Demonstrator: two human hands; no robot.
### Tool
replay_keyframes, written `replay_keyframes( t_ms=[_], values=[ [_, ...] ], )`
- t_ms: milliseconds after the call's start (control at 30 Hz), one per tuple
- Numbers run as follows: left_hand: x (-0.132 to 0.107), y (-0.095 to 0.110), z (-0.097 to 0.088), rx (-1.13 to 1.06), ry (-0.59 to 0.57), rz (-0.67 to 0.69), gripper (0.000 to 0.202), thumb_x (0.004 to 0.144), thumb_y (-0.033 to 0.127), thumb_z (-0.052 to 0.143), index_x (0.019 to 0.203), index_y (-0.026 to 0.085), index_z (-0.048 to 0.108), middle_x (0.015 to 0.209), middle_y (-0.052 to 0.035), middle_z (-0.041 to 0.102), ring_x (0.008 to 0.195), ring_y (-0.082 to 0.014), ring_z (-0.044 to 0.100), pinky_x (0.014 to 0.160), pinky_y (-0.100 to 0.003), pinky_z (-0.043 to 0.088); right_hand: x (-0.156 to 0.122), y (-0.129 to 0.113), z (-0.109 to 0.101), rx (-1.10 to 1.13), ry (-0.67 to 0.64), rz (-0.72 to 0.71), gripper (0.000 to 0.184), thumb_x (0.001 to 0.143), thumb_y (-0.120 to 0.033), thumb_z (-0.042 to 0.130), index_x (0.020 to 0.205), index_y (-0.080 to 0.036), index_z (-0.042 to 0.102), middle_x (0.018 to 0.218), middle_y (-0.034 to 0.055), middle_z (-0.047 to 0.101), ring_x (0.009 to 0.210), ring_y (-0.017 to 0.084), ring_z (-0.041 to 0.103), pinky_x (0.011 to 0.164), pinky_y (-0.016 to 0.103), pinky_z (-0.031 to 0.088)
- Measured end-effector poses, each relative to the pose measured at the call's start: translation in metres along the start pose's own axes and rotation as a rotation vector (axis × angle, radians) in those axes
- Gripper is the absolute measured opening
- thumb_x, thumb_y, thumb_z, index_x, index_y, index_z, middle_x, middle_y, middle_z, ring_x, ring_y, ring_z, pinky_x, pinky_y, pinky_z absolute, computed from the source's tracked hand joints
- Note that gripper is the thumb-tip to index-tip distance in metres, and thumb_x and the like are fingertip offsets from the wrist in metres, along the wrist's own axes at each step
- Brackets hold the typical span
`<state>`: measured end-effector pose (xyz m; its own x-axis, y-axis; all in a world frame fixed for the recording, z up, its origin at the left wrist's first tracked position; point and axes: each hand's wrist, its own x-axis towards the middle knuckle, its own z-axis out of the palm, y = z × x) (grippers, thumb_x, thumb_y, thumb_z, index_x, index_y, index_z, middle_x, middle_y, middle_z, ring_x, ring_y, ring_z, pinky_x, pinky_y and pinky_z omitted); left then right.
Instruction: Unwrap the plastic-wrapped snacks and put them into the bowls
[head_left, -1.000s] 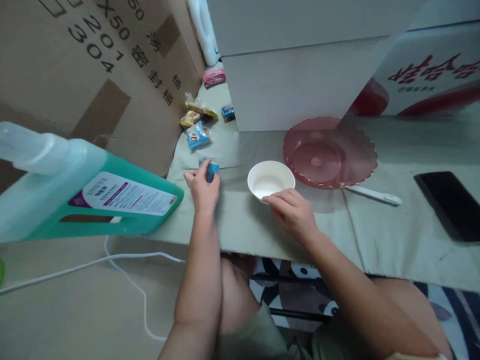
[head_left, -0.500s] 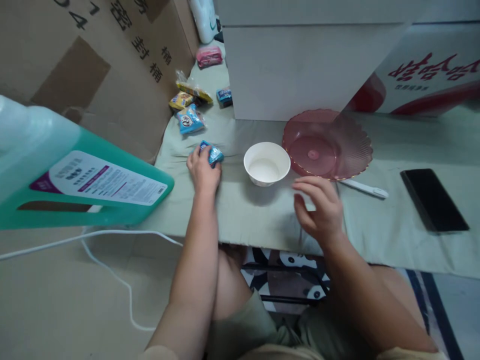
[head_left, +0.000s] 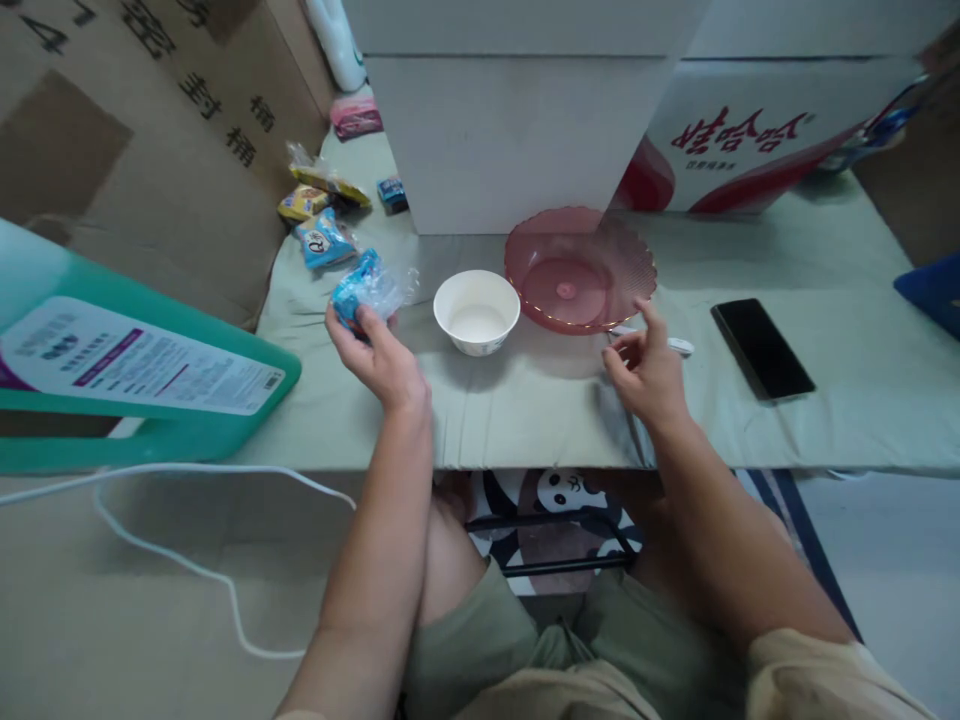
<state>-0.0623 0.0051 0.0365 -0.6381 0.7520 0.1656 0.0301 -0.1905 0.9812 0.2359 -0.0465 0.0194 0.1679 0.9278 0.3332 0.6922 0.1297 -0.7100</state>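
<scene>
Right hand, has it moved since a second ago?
Yes. Judged against the pink dish, the right hand has gone right in the view: from the bowl to the dish's near right edge.

Crinkly, shiny plastic packet [head_left: 358, 287]; smooth bowl [head_left: 478, 320]; glossy, translucent dish [head_left: 562, 312]; wrinkled matt cloth [head_left: 517, 420]; dull cardboard box [head_left: 165, 150].

Table cover [head_left: 750, 255] pale green. By left edge: blue-and-clear packet [head_left: 357, 285]; green jug [head_left: 187, 430], white-purple label [head_left: 150, 355]. In from front edge: white bowl [head_left: 477, 318]; pink dish [head_left: 564, 290], gold-rimmed. Below it: panda print [head_left: 555, 540], black and white.
</scene>
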Motion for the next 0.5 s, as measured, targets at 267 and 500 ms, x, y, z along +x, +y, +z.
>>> replay_keyframes(
  t_ms=[267, 500],
  values=[
    [-0.005, 0.029, -0.013, -0.603, 0.096, -0.386, 0.015, 0.097, 0.04, 0.053, 0.106, 0.03, 0.06, 0.098, 0.0001, 0.066, 0.079, -0.0103, 0.06, 0.054, -0.014, 0.038, 0.008, -0.005, 0.005, 0.111, 0.048, 0.05, 0.061, 0.084, -0.026, 0.06, 0.143, -0.028, 0.044, 0.083, -0.0009, 0.069, 0.06, 0.016, 0.059, 0.061, 0.034, 0.051],
    [0.011, 0.022, -0.041, -0.373, -1.202, -0.693, 0.031, 0.056, 0.04, 0.086, 0.06, 0.016, 0.066, 0.065, -0.0039, 0.05, 0.055, -0.0138, 0.05, 0.049, -0.028, 0.042, 0.008, 0.007, -0.002, 0.132, 0.119, 0.1, 0.06, 0.083, -0.025, 0.059, 0.141, -0.028, 0.043, 0.084, -0.0024, 0.067, 0.054, 0.013, 0.055, 0.054, 0.03, 0.045]
  ],
)
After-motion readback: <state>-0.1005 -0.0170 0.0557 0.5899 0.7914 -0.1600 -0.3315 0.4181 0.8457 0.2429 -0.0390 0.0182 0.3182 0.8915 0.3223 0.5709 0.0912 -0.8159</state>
